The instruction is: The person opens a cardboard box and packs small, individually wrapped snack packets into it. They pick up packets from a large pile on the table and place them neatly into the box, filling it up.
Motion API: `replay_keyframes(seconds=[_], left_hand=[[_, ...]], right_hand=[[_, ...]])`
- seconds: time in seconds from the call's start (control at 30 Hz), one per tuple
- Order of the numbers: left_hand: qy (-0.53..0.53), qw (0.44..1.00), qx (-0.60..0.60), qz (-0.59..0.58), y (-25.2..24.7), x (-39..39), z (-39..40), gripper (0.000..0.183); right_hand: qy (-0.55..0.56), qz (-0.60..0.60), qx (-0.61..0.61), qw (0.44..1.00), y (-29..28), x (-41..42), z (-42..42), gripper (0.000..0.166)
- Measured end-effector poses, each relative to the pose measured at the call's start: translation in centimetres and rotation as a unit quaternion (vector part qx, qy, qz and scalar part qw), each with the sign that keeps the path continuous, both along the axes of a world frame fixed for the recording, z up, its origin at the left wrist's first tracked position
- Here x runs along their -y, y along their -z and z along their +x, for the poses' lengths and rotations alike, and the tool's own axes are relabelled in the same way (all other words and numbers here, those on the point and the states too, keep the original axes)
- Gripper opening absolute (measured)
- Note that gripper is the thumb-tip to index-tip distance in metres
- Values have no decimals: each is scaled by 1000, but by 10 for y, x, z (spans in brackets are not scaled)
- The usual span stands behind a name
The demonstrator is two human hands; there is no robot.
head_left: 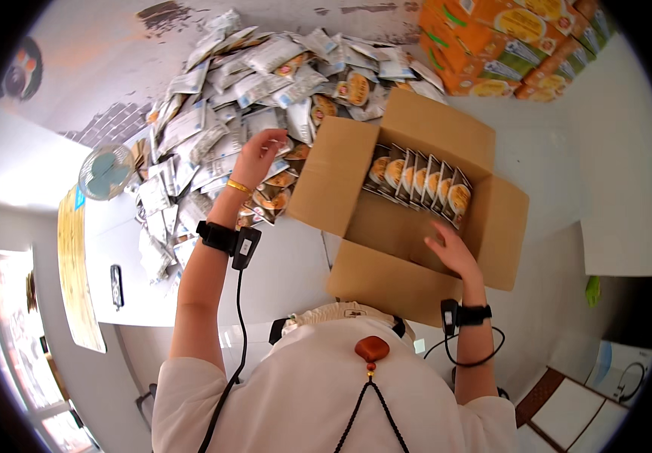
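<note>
An open cardboard carton (pixel 326 175) stands on the white table with its flaps spread. Along its far side several dark food packets (pixel 416 178) with orange pictures stand upright in a row; bare cardboard shows nearer me. My right hand (pixel 450 249) is over the carton's near right part, fingers apart, holding nothing. Left of the carton, my left hand (pixel 261 153) is at a large heap of sealed packets (pixel 213 124), most with their pale backs up. Its fingers are bent near the packets; whether they grip one cannot be told.
Orange printed boxes (pixel 490 51) are stacked at the back right. A small fan (pixel 106 171) stands left of the heap, near a wooden board (pixel 80 272). A black object (pixel 116 286) lies on the table at left. Cables hang from the black bands on both my wrists.
</note>
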State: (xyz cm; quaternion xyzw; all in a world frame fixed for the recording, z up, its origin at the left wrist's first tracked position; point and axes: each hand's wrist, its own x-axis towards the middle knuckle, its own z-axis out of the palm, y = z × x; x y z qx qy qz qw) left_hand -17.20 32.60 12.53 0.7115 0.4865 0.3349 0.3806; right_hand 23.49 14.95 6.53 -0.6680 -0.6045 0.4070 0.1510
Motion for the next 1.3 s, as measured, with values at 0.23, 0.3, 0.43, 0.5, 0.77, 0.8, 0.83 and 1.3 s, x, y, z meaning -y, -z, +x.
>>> replay_keyframes(seconds=[0.23, 0.3, 0.43, 0.5, 0.77, 0.8, 0.83, 1.3], left_hand=[[-276, 879, -307, 238, -9, -21, -117, 45], [-305, 847, -390, 192, 20, -34, -142, 51], [-300, 821, -478, 83, 7, -48, -126, 60], [-294, 792, -529, 87, -4, -49, -118, 52], [-249, 802, -503, 204, -44, -63, -154, 17], [-252, 803, -492, 225, -66, -54, -145, 17], [-272, 804, -471, 241, -81, -47, -143, 18], [-36, 878, 447, -167, -63, 68, 23, 27]], right_hand=[[11, -10, -150, 989, -15, 22, -43, 46], [0, -16, -174, 985, -15, 21, -51, 44], [-2, -14, -197, 980, -18, 23, -62, 43], [-1, -14, -210, 978, -21, 24, -67, 43], [19, -31, -206, 978, -35, 29, -78, 40], [29, -21, -217, 976, -35, 31, -79, 39], [32, -13, -228, 973, -35, 31, -80, 38], [-27, -39, -526, 849, -79, -11, -129, 41]])
